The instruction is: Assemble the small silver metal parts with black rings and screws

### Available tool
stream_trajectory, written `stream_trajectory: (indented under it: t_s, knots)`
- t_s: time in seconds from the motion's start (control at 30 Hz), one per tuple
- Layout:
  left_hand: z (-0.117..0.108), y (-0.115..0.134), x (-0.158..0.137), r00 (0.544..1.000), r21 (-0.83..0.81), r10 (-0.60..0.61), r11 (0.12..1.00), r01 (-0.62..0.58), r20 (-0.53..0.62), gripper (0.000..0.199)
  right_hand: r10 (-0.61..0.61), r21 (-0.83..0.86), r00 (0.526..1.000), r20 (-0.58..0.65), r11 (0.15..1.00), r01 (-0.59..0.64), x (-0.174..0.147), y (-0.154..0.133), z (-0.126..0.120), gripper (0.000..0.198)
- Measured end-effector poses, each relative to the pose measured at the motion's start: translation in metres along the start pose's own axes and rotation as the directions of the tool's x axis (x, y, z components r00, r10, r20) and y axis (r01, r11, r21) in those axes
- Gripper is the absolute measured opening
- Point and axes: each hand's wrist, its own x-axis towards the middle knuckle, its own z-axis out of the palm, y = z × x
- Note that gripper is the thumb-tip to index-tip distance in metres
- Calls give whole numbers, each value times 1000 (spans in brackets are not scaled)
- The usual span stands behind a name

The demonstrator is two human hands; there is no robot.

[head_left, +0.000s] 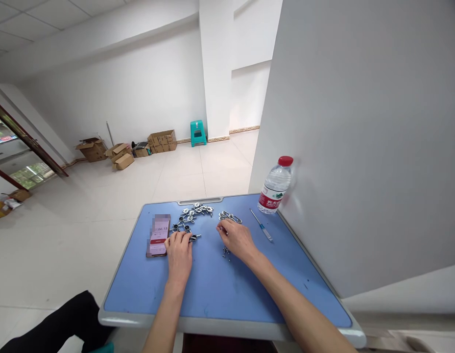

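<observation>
My left hand (179, 257) rests on the blue tabletop by the phone, fingers curled. A small metal fitting (194, 238) with a stem sticks out at its thumb and forefinger. My right hand (236, 238) is closed in a pinch over the table; whatever lies between its fingertips is too small to make out. Just beyond it lie silver elongated metal loops (230, 216). Several tiny screws or nuts (226, 252) are scattered below its wrist side. Beyond my left hand is a pile of similar metal fittings (192, 213), some with dark round centres.
A phone (159, 238) with a lit timer screen lies at the left. On the right are a screwdriver (261, 225) and a red-capped water bottle (275, 186) beside the grey partition (359, 147). Cardboard boxes (163, 141) and a teal stool (198, 133) stand along the far wall.
</observation>
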Motion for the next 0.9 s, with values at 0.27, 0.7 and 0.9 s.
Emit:
stream_trajectory:
  t_s: [0.27,0.7,0.9]
  knots:
    - [-4,3,-6,998,-7,52,999,-52,30,19,-6,-10,1000,13,1000,6,-1,-3,-2,19]
    - [-4,15,-9,927,23,327,941,-336,185,34,-44,-19,999,-8,999,44,-2,-2,4,20]
    - [14,10,-3,941,97,278,949,-300,191,36,-54,0,998,-20,999,54,-2,0,5,21]
